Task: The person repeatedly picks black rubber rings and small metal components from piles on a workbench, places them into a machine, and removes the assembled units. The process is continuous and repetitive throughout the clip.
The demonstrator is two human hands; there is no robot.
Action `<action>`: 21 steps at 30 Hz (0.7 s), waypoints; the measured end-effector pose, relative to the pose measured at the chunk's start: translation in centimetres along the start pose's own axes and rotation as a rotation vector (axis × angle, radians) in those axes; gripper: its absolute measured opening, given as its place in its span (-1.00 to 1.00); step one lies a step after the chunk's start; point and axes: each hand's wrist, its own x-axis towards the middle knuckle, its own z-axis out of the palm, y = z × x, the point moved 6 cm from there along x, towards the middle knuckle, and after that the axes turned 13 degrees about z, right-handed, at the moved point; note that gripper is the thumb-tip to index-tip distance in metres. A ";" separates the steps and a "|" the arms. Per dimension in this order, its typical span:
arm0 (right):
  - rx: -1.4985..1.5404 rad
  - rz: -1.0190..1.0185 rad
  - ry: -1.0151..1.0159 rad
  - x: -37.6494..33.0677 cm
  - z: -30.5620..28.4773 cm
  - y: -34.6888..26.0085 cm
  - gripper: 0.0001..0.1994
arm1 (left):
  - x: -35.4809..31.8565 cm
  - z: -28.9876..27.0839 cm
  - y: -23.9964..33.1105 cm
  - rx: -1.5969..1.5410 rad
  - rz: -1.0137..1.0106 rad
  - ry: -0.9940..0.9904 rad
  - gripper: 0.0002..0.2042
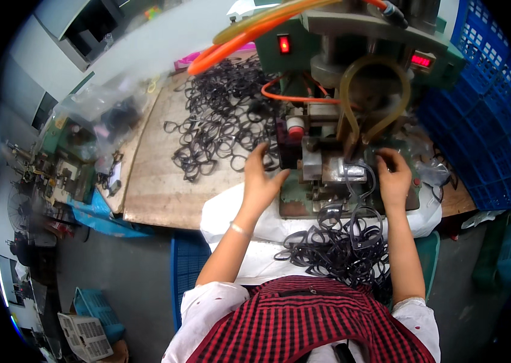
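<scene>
A green bench press machine (289, 209) stands in front of me. An eyeglass frame (369, 189) of dark plastic rests at its metal fixture (335, 170), one rim hanging over the front. My left hand (261, 184) is raised left of the fixture, thumb and fingers apart, holding nothing, below and left of a red push button (295, 126). My right hand (393, 178) is just right of the fixture, fingers curved and apart from the thumb, close beside the eyeglass frame. Nothing shows in its grip. Many more dark frames (334, 251) lie heaped on white cloth at my lap.
A large pile of dark eyeglass frames (225, 100) spreads over the wooden table (152, 187) at the left. Blue plastic crates (479, 121) rise at the right. An orange air hose (237, 39) arches overhead. Further crates (86, 336) sit on the floor at left.
</scene>
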 end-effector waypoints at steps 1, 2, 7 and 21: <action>0.056 0.022 -0.013 0.3 0.5 0.1 -0.84 | 1.3 1.6 -0.9 0.007 0.011 -0.017 -0.34; 0.112 0.046 -0.033 0.5 1.0 0.5 -0.84 | 2.4 3.2 -1.7 0.017 0.016 -0.035 -0.32; -0.085 0.032 0.079 -1.6 -3.1 2.1 -0.85 | 5.5 0.8 -2.3 -0.136 -0.053 0.193 -0.39; 0.381 0.161 -0.296 -1.2 1.3 -7.5 -0.66 | 0.8 -2.2 -12.7 0.768 -0.391 -0.459 -0.39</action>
